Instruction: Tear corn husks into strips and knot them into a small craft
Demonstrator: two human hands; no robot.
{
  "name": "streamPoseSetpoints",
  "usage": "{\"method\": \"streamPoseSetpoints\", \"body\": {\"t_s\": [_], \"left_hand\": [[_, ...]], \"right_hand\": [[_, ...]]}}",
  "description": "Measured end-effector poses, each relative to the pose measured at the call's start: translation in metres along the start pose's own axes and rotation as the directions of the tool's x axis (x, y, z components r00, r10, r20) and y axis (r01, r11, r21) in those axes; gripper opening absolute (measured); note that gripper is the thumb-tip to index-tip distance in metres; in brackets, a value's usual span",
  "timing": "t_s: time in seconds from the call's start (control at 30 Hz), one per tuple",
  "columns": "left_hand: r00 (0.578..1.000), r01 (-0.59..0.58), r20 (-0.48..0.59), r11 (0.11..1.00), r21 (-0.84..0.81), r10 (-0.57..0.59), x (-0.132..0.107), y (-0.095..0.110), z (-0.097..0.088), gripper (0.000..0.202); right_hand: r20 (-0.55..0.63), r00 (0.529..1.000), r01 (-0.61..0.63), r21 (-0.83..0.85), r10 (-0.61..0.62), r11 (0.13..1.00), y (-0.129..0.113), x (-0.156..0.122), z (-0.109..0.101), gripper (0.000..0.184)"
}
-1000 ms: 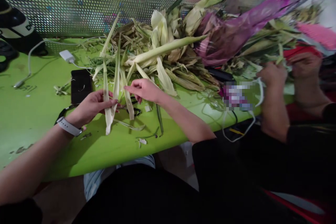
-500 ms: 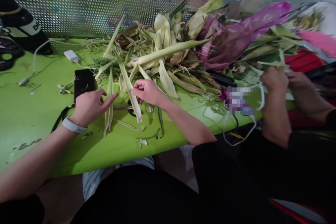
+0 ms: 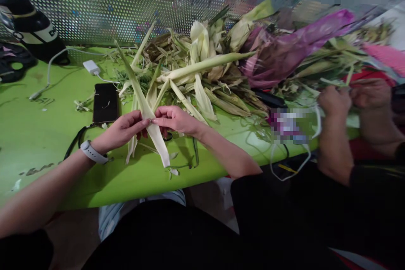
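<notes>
A long pale corn husk leaf (image 3: 158, 141) slants in front of me, its narrow green end pointing away and its broad white end toward me. My left hand (image 3: 128, 128) pinches its left edge between thumb and fingers. On the other edge, my right hand (image 3: 177, 119) grips the same leaf, the two thumbs nearly meeting at its middle. Behind my hands lies a heap of corn husks (image 3: 221, 99), some fresh and pale, others brown and dry. Scissors under the leaf are mostly hidden by my right hand.
A phone (image 3: 105, 103) and a white adapter with cable (image 3: 91, 67) lie left on the green table (image 3: 41, 135). A black bottle (image 3: 34, 29) stands at the far left. A purple plastic bag (image 3: 278, 57) rests on the husks. At right, another person's hands (image 3: 335, 99) hold a husk strip.
My left hand has moved right and taken hold of the husk leaf beside my right hand. The leaf has shifted slightly toward me, and its green tip now leans left.
</notes>
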State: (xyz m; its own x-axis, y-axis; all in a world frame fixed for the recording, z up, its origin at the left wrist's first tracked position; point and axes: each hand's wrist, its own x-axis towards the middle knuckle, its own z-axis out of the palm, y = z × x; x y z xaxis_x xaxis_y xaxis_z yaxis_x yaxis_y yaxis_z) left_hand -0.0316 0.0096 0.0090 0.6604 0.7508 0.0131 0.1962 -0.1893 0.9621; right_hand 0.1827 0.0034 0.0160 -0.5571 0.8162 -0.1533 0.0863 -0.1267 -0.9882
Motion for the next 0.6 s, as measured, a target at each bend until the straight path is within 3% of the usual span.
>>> {"method": "streamPoseSetpoints", "body": {"t_s": [0.13,0.33,0.47,0.6], "left_hand": [[0.999,-0.004,0.054,1.000,0.007,0.003,0.000,0.000,-0.004,0.025],[0.988,0.063,0.142,0.998,0.026,-0.066,0.001,-0.004,-0.010,0.029],[0.994,0.007,0.105,0.993,0.120,-0.020,0.000,-0.004,-0.011,0.029],[0.986,-0.023,0.164,0.981,0.195,-0.009,0.000,-0.002,-0.013,0.027]], "right_hand": [[0.038,0.999,0.014,-0.068,-0.012,0.998,0.000,0.000,-0.003,0.017],[-0.005,0.999,0.032,-0.060,-0.032,0.998,0.004,0.000,0.002,0.021],[0.029,1.000,0.007,-0.081,-0.004,0.997,0.008,0.001,0.000,0.021],[0.098,0.995,-0.013,-0.158,0.028,0.987,0.005,0.001,-0.002,0.016]]}}
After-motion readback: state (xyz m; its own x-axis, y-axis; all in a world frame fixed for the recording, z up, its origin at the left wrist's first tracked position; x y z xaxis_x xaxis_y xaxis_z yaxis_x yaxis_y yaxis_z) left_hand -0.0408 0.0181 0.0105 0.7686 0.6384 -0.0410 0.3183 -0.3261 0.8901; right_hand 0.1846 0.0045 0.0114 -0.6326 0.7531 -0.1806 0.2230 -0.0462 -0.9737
